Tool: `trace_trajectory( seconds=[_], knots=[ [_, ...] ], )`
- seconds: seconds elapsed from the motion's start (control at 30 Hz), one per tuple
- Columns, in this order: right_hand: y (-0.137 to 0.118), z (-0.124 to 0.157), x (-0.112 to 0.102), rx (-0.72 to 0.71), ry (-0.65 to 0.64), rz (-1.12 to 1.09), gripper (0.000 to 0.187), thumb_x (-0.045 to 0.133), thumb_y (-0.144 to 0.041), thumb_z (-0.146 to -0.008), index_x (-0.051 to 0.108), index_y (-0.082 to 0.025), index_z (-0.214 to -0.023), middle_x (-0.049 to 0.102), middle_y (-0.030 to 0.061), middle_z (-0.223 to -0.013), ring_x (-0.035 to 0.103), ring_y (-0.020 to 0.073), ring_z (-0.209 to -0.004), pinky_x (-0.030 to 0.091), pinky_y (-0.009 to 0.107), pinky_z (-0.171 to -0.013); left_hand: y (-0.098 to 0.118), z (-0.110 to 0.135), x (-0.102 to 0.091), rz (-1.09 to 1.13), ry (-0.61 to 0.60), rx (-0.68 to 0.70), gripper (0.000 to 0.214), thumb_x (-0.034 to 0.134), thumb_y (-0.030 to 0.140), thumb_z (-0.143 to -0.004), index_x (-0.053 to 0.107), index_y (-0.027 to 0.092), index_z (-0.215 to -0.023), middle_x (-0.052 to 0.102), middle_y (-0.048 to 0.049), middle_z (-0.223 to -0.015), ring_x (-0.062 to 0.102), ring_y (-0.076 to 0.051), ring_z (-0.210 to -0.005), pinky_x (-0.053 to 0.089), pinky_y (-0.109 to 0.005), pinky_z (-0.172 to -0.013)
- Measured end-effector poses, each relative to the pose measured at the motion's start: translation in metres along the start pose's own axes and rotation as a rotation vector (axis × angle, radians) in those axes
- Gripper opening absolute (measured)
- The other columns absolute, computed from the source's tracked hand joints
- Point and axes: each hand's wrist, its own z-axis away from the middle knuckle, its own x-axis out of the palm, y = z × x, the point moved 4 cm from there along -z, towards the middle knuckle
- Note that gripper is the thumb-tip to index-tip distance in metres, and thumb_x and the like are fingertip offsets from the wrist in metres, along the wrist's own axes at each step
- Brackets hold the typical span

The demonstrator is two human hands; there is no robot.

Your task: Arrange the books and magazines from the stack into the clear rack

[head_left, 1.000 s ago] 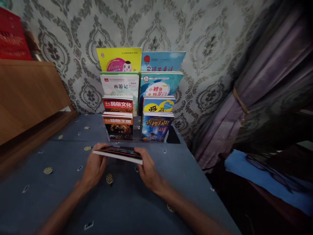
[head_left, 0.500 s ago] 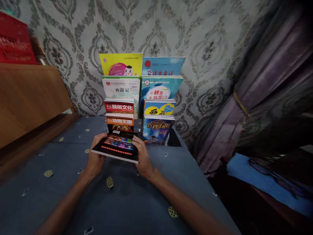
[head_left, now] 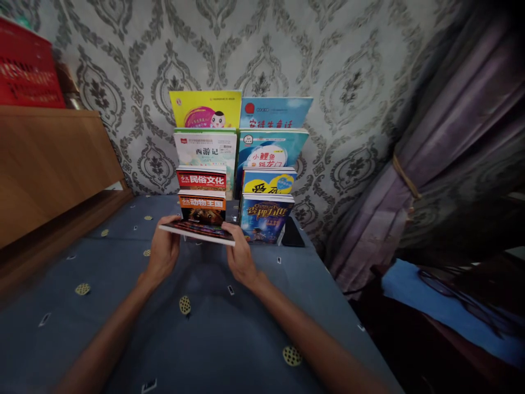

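Both my hands hold one dark-covered book (head_left: 199, 230) nearly flat, just in front of a tiered book rack. My left hand (head_left: 163, 255) grips its left edge and my right hand (head_left: 239, 257) grips its right edge, fingers wrapped round. The book hangs before the lowest left slot, where an orange book with a lion cover (head_left: 202, 206) stands. Beside that stands a blue fantasy-cover book (head_left: 264, 216). Higher tiers carry a red-titled book (head_left: 201, 178), a yellow and blue book (head_left: 268, 181), a white book (head_left: 205, 148) and others.
The rack stands on a blue patterned cloth (head_left: 213, 328) against a grey damask wall. A black phone-like slab (head_left: 292, 232) lies right of the rack. A wooden headboard (head_left: 49, 158) rises at left with a red crate (head_left: 24, 65) on it. Purple curtains (head_left: 443, 142) hang at right.
I have carried the book away from me up to the rack's front. It tilted up to show its cover half a second ago and now lies flatter and higher.
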Motion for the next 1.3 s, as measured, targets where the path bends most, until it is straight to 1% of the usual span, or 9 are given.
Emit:
trace_trajectory(
  seconds=[0.13, 0.3, 0.5, 0.6, 0.7, 0.8, 0.9, 1.13, 1.3],
  knots=[
    [0.004, -0.016, -0.002, 0.084, -0.008, 0.007, 0.029, 0.032, -0.019, -0.103, 0.054, -0.019, -0.122, 0.063, 0.0126, -0.117, 0.059, 0.0215, -0.115, 0.048, 0.041, -0.102, -0.002, -0.012, 0.004, -0.030, -0.025, -0.067, 0.023, 0.039, 0.031, -0.099, 0.055, 0.021, -0.113, 0.063, -0.0095, -0.105, 0.061, -0.024, -0.098, 0.050, -0.041, -0.089],
    [0.014, -0.032, 0.001, 0.165, -0.041, 0.008, 0.026, 0.030, -0.026, -0.103, 0.053, -0.020, -0.114, 0.064, 0.0108, -0.107, 0.060, 0.0214, -0.101, 0.049, 0.037, -0.093, -0.011, -0.024, 0.010, -0.094, -0.065, -0.137, 0.020, 0.037, 0.035, -0.098, 0.052, 0.021, -0.098, 0.060, -0.0057, -0.088, 0.058, -0.022, -0.081, 0.049, -0.037, -0.078],
    [0.025, -0.042, 0.005, 0.218, -0.077, 0.013, 0.022, 0.030, -0.026, -0.102, 0.050, -0.020, -0.110, 0.064, 0.0108, -0.105, 0.060, 0.0227, -0.098, 0.049, 0.037, -0.089, -0.023, -0.031, 0.016, -0.113, -0.113, -0.169, 0.018, 0.038, 0.036, -0.095, 0.050, 0.022, -0.091, 0.061, -0.0052, -0.086, 0.061, -0.023, -0.080, 0.050, -0.036, -0.075],
    [0.028, -0.046, 0.007, 0.232, -0.096, 0.037, 0.021, 0.030, -0.025, -0.101, 0.049, -0.021, -0.109, 0.063, 0.0108, -0.105, 0.059, 0.0228, -0.098, 0.048, 0.037, -0.088, -0.026, -0.034, 0.018, -0.128, -0.102, -0.164, 0.018, 0.039, 0.034, -0.094, 0.051, 0.022, -0.093, 0.063, -0.0058, -0.088, 0.064, -0.024, -0.083, 0.052, -0.038, -0.077],
    [0.033, -0.049, 0.010, 0.260, -0.110, 0.090, 0.021, 0.029, -0.021, -0.100, 0.048, -0.019, -0.109, 0.062, 0.0118, -0.103, 0.059, 0.0235, -0.095, 0.048, 0.038, -0.086, -0.030, -0.035, 0.022, -0.119, -0.095, -0.169, 0.018, 0.041, 0.032, -0.094, 0.053, 0.021, -0.101, 0.067, -0.0076, -0.093, 0.067, -0.025, -0.088, 0.053, -0.040, -0.081],
    [0.039, -0.050, 0.014, 0.309, -0.122, 0.198, 0.020, 0.030, -0.018, -0.098, 0.048, -0.017, -0.106, 0.061, 0.0136, -0.103, 0.058, 0.0244, -0.094, 0.048, 0.038, -0.084, -0.034, -0.036, 0.026, -0.095, -0.085, -0.197, 0.021, 0.043, 0.029, -0.093, 0.051, 0.020, -0.110, 0.069, -0.0097, -0.102, 0.068, -0.026, -0.094, 0.054, -0.042, -0.084],
    [0.042, -0.050, 0.017, 0.370, -0.154, 0.322, 0.019, 0.032, -0.016, -0.096, 0.049, -0.016, -0.104, 0.060, 0.0148, -0.104, 0.058, 0.0246, -0.091, 0.048, 0.039, -0.083, -0.036, -0.036, 0.029, -0.101, -0.079, -0.206, 0.019, 0.045, 0.029, -0.093, 0.051, 0.020, -0.108, 0.069, -0.0101, -0.101, 0.068, -0.026, -0.093, 0.054, -0.043, -0.085],
    [0.030, -0.049, 0.014, 0.537, -0.279, 0.495, 0.022, 0.033, -0.015, -0.098, 0.051, -0.012, -0.110, 0.066, 0.0172, -0.106, 0.064, 0.0243, -0.087, 0.047, 0.035, -0.075, -0.036, -0.033, 0.033, -0.130, -0.086, -0.205, 0.016, 0.047, 0.024, -0.092, 0.051, 0.020, -0.107, 0.068, -0.0103, -0.102, 0.067, -0.025, -0.096, 0.053, -0.042, -0.086],
    [0.021, -0.051, 0.014, 0.647, -0.369, 0.580, 0.025, 0.033, -0.018, -0.102, 0.049, -0.012, -0.119, 0.072, 0.0175, -0.098, 0.070, 0.0269, -0.084, 0.048, 0.035, -0.073, -0.040, -0.031, 0.035, -0.150, -0.102, -0.245, 0.017, 0.047, 0.023, -0.091, 0.051, 0.020, -0.108, 0.069, -0.0100, -0.100, 0.067, -0.025, -0.093, 0.053, -0.041, -0.083]
  ],
)
